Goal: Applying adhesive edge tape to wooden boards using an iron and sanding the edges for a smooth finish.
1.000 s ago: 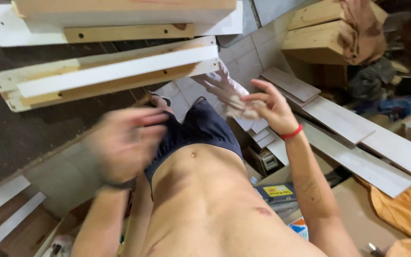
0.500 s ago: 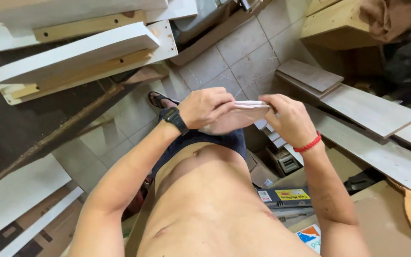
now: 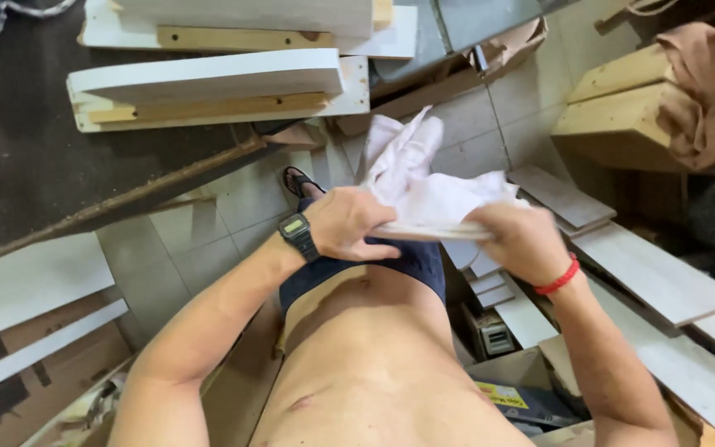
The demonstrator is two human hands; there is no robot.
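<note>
The left hand (image 3: 347, 225) and the right hand (image 3: 521, 242) hold a white cloth (image 3: 432, 186) at waist height, in front of the torso. The fingers of the left hand are curled shut on the cloth's near left edge; a black digital watch (image 3: 298, 235) sits on that wrist. The fingers of the right hand are clamped on the right end of the same edge; a red band (image 3: 558, 278) circles that wrist. Between the hands the edge is pulled straight; the rest of the cloth bunches upward, loose and creased. Below lies a tiled floor (image 3: 242, 199). White boards (image 3: 208, 87) rest on a dark surface (image 3: 35, 157) at upper left. Pale planks (image 3: 647, 273) lie at right, beside wooden blocks (image 3: 614, 124).
</note>
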